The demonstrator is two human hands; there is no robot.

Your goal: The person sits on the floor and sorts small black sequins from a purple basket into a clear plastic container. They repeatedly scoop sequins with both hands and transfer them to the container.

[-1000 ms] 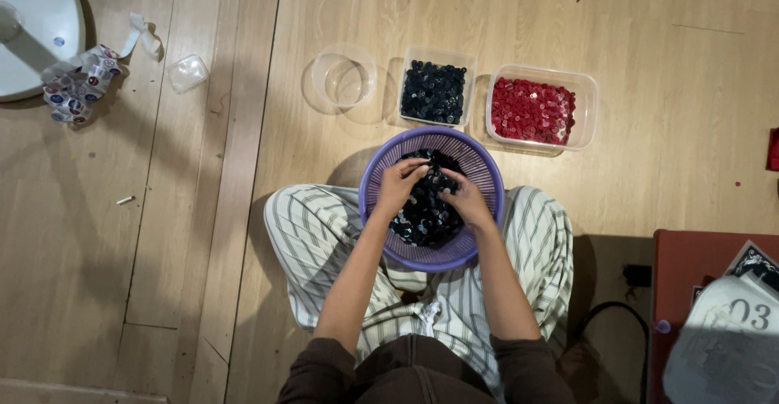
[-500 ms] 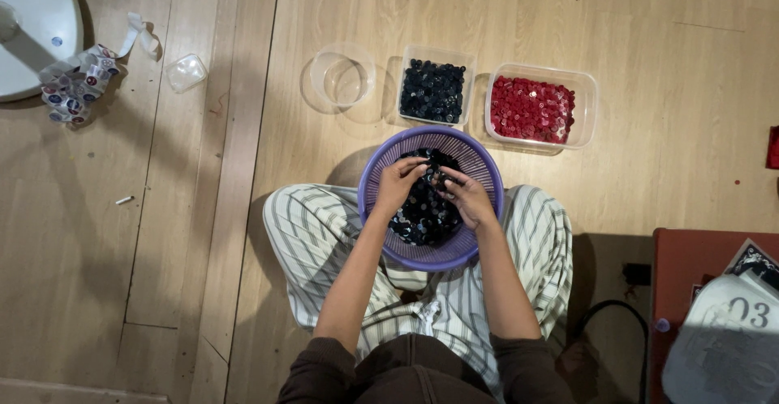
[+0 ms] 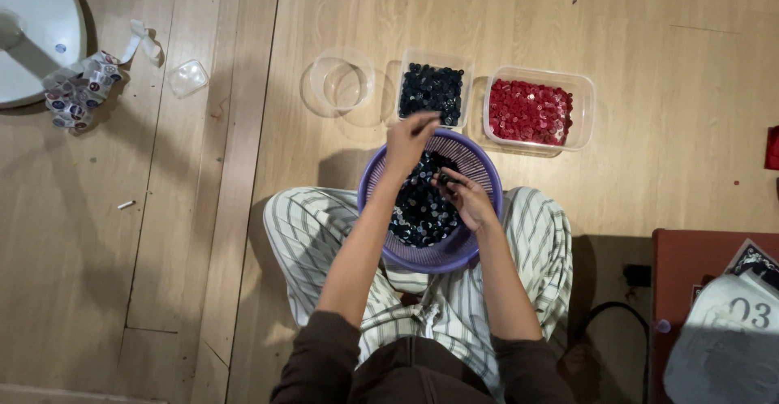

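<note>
Left hand (image 3: 410,138): lifted over the purple basket (image 3: 466,250) rim, fingers pinched together; what they hold, cannot tell.
Right hand (image 3: 464,197): in the dark buttons (image 3: 418,209), grip curled on some.

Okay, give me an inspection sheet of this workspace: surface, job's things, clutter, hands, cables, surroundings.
Surface: wooden floor, person seated cross-legged.
Job's things: purple basket of dark buttons in the lap; dark-button tub; red-button tub; clear empty round container.
Clutter: crumpled printed wrapper, small clear lid.
Hands: left hand raised over the basket's far rim; right hand in the buttons.
Cables: black cable at lower right.
Surroundings: white round base, red-brown cabinet.
</note>
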